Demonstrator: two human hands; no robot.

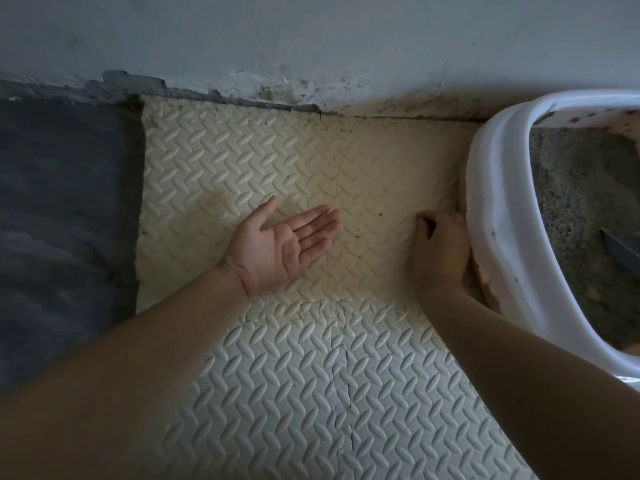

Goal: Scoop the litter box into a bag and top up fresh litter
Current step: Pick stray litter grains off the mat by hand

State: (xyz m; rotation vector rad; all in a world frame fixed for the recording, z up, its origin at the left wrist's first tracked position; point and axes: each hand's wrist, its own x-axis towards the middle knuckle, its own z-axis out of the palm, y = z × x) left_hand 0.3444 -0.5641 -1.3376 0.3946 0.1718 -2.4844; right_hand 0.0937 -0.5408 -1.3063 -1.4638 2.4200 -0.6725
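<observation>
White plastic litter box (502,209) sits far right on the foam mat (277,161), near the wall (311,36), grey litter (571,188) inside. Rim looks stiff, box prob heavy w/ litter, so best gripped at the rim. Left hand (277,244) lies open, palm up. Right hand (440,247) is curled just beside the box, can't tell if it pinches anything. Open mat to the left for moving
</observation>
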